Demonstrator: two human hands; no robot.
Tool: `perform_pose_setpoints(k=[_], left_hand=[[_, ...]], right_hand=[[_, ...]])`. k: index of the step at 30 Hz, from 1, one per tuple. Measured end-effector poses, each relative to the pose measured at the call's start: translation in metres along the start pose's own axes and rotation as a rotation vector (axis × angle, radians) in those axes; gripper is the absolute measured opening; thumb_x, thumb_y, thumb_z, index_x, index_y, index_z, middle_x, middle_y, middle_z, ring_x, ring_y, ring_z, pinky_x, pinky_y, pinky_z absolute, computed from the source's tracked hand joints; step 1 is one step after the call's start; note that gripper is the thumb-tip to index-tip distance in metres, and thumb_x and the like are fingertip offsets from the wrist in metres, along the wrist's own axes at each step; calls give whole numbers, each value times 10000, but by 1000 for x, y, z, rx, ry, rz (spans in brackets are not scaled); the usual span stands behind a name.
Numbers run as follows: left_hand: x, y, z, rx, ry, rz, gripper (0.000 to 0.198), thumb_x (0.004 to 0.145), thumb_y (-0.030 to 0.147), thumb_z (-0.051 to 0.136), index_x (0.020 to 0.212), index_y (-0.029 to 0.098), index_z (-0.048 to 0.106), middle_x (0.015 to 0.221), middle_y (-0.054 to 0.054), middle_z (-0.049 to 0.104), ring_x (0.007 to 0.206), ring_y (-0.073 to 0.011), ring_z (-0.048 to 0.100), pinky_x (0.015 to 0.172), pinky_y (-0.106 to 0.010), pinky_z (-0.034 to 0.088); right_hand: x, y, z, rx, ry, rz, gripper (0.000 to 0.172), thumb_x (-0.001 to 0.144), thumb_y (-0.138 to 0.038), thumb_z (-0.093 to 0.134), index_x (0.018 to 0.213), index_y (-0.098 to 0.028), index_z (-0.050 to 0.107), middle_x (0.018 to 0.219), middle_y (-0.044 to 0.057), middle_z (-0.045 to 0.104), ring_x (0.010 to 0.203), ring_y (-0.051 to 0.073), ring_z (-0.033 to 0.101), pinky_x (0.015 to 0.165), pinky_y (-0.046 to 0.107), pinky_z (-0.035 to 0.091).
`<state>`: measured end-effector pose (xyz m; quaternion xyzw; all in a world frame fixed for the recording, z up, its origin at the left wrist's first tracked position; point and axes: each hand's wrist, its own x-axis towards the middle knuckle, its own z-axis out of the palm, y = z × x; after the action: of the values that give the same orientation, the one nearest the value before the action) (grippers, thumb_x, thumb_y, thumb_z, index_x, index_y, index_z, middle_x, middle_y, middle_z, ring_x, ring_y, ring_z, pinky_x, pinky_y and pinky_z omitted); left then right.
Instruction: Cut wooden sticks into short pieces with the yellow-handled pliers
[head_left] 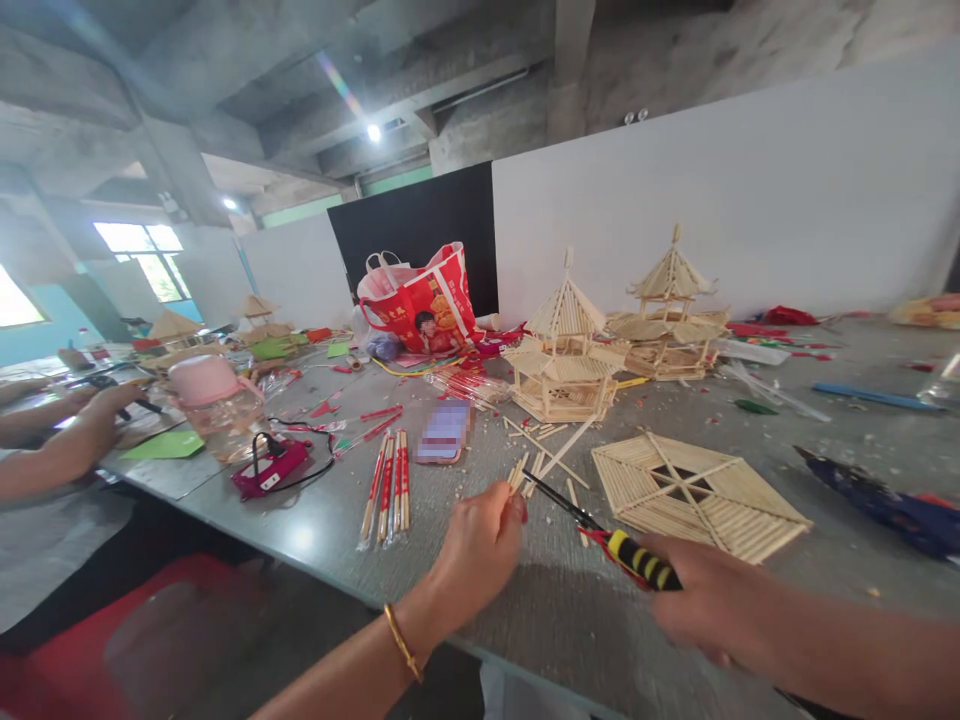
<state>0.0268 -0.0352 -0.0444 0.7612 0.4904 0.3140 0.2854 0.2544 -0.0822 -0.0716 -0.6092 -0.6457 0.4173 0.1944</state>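
Observation:
My left hand (480, 545), with a gold bangle at the wrist, is closed in a pinch on a small bundle of short bamboo sticks (519, 472) held just above the grey table (315, 520). My right hand (712, 600) grips a pair of cutters with a yellow-and-black handle (641, 560). The thin dark blades (555, 492) point left toward the stick bundle and almost touch it. A flat hexagonal roof panel of sticks (697, 490) lies just beyond my right hand.
Two stick pagoda models (564, 350) (671, 310) stand further back. Wrapped chopsticks (386, 490), a phone (444, 432), a pink case with black cable (270, 465), a pink-lidded jar (214, 395) and a red bag (424, 300) lie left. Another person's arms (67, 430) rest at far left. A dark glue gun (885, 505) lies right.

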Motion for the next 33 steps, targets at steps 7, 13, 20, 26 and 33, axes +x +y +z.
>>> perform_pose_setpoints(k=[7,13,20,26,33], left_hand=[[6,-1,-7,-864,-368,-406,207,707,338,529,627,176,427,427,109,193,361,-29,114,385,-199,68],[7,3,-6,-944,-377,-418,217,673,325,577,626,170,433,421,113,201,349,-16,119,372,-185,55],[9,7,1,-441,-210,-227,208,792,318,433,638,179,443,448,80,277,381,-55,216,417,-213,147],[8,10,-9,161,-28,126,247,834,269,379,634,173,486,517,37,427,496,-90,373,522,-223,253],[43,-11,-33,73,-93,86,258,857,342,357,756,169,519,598,31,519,476,-78,469,508,-204,347]], right_hand=[[-6,-6,-1,-74,5,44,280,574,-162,519,843,-225,572,425,-56,424,417,113,388,477,264,205],[0,-5,2,-159,-30,9,260,549,-130,494,791,-209,548,447,-60,435,408,97,384,446,248,206],[-18,-35,-9,-52,-114,149,78,605,-193,480,681,-195,493,391,-48,429,368,91,396,379,210,239],[-16,-34,3,91,-149,228,156,586,-207,466,459,-211,375,291,-41,349,263,75,305,301,200,216],[-40,-16,8,384,-166,305,73,567,-227,527,634,-223,500,354,-32,422,336,123,416,347,228,264]])
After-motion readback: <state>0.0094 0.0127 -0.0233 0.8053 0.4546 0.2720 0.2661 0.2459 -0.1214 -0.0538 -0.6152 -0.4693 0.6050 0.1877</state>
